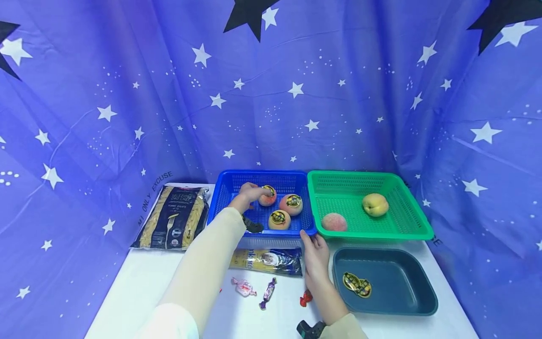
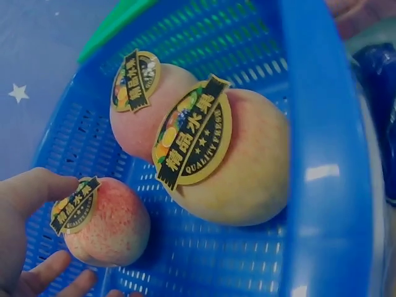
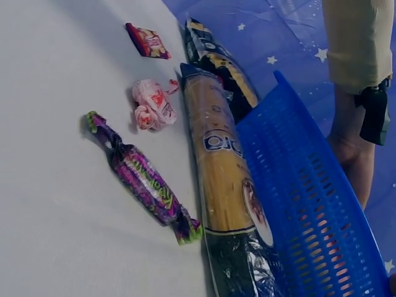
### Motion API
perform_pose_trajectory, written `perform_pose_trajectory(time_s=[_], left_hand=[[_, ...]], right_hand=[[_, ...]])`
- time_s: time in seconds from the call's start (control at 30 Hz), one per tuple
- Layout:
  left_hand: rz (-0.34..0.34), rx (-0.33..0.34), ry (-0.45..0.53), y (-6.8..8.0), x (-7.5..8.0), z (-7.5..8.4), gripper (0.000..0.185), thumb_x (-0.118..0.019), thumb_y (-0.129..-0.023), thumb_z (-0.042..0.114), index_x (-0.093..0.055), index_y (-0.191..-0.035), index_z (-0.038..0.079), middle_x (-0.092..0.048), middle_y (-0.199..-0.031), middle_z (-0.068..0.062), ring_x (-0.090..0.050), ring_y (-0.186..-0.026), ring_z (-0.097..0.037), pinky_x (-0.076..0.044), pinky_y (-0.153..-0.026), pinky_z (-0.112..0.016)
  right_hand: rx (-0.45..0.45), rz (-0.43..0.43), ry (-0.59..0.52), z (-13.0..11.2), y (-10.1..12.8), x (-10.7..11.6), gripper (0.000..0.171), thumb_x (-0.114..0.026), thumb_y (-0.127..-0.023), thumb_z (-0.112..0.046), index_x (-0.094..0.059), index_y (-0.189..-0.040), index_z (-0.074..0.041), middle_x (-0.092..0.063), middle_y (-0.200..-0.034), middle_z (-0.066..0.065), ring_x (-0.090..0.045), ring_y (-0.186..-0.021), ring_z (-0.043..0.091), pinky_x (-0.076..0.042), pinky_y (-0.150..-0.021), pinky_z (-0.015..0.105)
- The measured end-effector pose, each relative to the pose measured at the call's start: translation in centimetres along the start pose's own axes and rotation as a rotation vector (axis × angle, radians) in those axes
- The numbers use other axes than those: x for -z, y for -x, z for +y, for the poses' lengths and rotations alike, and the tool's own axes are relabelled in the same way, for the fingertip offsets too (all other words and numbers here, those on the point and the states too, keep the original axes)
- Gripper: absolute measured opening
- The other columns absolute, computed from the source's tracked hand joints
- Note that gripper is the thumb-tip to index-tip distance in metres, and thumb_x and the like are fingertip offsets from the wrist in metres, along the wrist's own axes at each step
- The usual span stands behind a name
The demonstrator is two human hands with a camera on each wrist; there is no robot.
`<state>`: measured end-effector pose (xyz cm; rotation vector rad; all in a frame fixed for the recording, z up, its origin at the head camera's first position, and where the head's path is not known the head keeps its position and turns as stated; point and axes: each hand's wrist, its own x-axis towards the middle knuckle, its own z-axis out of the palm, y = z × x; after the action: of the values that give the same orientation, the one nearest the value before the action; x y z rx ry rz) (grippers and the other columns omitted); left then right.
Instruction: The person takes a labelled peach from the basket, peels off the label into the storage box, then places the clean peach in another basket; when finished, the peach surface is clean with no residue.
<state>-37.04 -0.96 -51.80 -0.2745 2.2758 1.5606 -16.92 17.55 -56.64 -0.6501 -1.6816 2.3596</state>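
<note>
My left hand (image 1: pixel 250 195) reaches into the blue basket (image 1: pixel 264 174) from its left side. One of its digits touches the gold-and-black label on a small reddish peach (image 2: pixel 114 226); the other fingers lie loosely below that peach. Beside it in the basket rest two larger labelled peaches, a pink one (image 1: pixel 285 205) and a yellowish one (image 2: pixel 247 179). My right hand (image 1: pixel 316 259) holds the basket's rim at the front right corner, its fingertips at the edge. In the right wrist view only a bit of fingertip shows beside the blue wall.
A green basket (image 1: pixel 360 235) with a pink peach (image 1: pixel 334 222) and a yellow fruit (image 1: pixel 375 205) adjoins on the right. A dark tray (image 1: pixel 398 282) holds loose labels (image 1: pixel 357 285). Spaghetti (image 1: pixel 267 262) and wrapped candies (image 3: pixel 145 182) lie in front; a penne bag (image 1: pixel 173 216) lies left.
</note>
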Motion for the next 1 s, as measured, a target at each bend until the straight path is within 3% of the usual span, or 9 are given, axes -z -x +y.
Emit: perform_pose_trajectory(time_s=[0.27, 0.47, 0.6, 0.63, 0.7, 0.8, 0.83, 0.87, 1.0], left_hand=[[-0.004, 0.069, 0.052, -0.4, -1.0, 0.3, 0.07, -0.085, -0.094, 0.029, -0.055, -0.151, 0.0, -0.054, -0.161, -0.019, -0.056, -0.149, -0.036, -0.057, -0.117, -0.06], [0.028, 0.081, 0.037, -0.4, -2.1, 0.4, 0.08, -0.087, -0.092, 0.022, -0.048, -0.156, -0.005, -0.056, -0.158, -0.023, -0.06, -0.146, -0.038, -0.061, -0.113, -0.055], [0.096, 0.081, -0.087, -1.0, -2.4, 0.2, 0.083, -0.091, -0.084, 0.03, -0.053, -0.15, -0.004, -0.064, -0.144, -0.022, -0.07, -0.125, -0.034, -0.068, -0.097, -0.046], [0.12, 0.06, -0.115, -2.3, -2.6, -0.7, 0.086, -0.095, -0.078, 0.036, -0.057, -0.144, -0.004, -0.068, -0.136, -0.019, -0.073, -0.114, -0.03, -0.069, -0.088, -0.041], [0.151, 0.046, -0.144, -2.5, -2.7, -0.7, 0.084, -0.097, -0.073, 0.036, -0.061, -0.138, -0.004, -0.071, -0.128, -0.018, -0.073, -0.102, -0.027, -0.068, -0.079, -0.038], [0.149, 0.04, -0.095, -2.3, -2.6, -0.8, 0.082, -0.098, -0.07, 0.03, -0.06, -0.134, -0.005, -0.07, -0.124, -0.02, -0.074, -0.096, -0.026, -0.069, -0.076, -0.038], [0.139, 0.039, -0.056, -2.1, -2.5, -0.7, 0.081, -0.098, -0.071, 0.028, -0.06, -0.134, -0.005, -0.069, -0.124, -0.02, -0.074, -0.097, -0.026, -0.07, -0.078, -0.039], [0.126, 0.057, -0.023, -0.8, -2.3, 0.1, 0.077, -0.095, -0.075, 0.023, -0.058, -0.137, -0.005, -0.067, -0.128, -0.022, -0.075, -0.102, -0.029, -0.071, -0.084, -0.043], [0.089, 0.057, 0.078, -0.5, -1.8, -0.1, 0.064, -0.093, -0.081, 0.027, -0.065, -0.132, 0.002, -0.071, -0.127, -0.015, -0.074, -0.101, -0.022, -0.07, -0.095, -0.045]], right_hand=[[0.005, 0.006, 0.021, -0.1, 0.1, -0.1, 0.077, -0.067, -0.111, -0.022, -0.028, -0.17, 0.008, -0.031, -0.178, 0.03, -0.028, -0.169, 0.042, -0.026, -0.141, 0.053], [0.003, 0.011, 0.063, -0.1, 0.3, 0.2, 0.082, -0.07, -0.11, -0.029, -0.028, -0.171, 0.007, -0.031, -0.179, 0.03, -0.028, -0.169, 0.044, -0.026, -0.14, 0.054], [0.009, 0.019, 0.074, 0.1, 0.2, 0.3, 0.083, -0.073, -0.109, -0.03, -0.031, -0.17, 0.007, -0.035, -0.177, 0.03, -0.032, -0.168, 0.044, -0.029, -0.139, 0.054], [0.013, 0.023, 0.078, 0.2, 0.1, 0.3, 0.083, -0.074, -0.108, -0.03, -0.032, -0.169, 0.007, -0.036, -0.177, 0.03, -0.033, -0.168, 0.043, -0.03, -0.139, 0.053], [0.019, 0.03, 0.078, 0.4, -0.1, 0.3, 0.083, -0.076, -0.107, -0.03, -0.034, -0.168, 0.008, -0.038, -0.175, 0.03, -0.034, -0.167, 0.043, -0.031, -0.139, 0.053], [0.028, 0.046, 0.086, 0.5, -0.3, 0.5, 0.083, -0.077, -0.106, -0.031, -0.036, -0.167, 0.009, -0.039, -0.174, 0.031, -0.035, -0.166, 0.044, -0.031, -0.138, 0.053], [0.026, 0.048, 0.086, 0.5, -0.3, 0.5, 0.083, -0.077, -0.106, -0.031, -0.036, -0.167, 0.009, -0.039, -0.174, 0.032, -0.035, -0.166, 0.045, -0.031, -0.138, 0.054], [0.027, 0.049, 0.086, 0.5, -0.4, 0.5, 0.084, -0.077, -0.106, -0.031, -0.035, -0.167, 0.01, -0.038, -0.174, 0.033, -0.035, -0.166, 0.046, -0.031, -0.138, 0.054], [0.019, 0.048, 0.096, 0.5, -0.4, 0.4, 0.085, -0.076, -0.107, -0.031, -0.033, -0.168, 0.01, -0.036, -0.175, 0.033, -0.034, -0.167, 0.046, -0.03, -0.138, 0.054]])
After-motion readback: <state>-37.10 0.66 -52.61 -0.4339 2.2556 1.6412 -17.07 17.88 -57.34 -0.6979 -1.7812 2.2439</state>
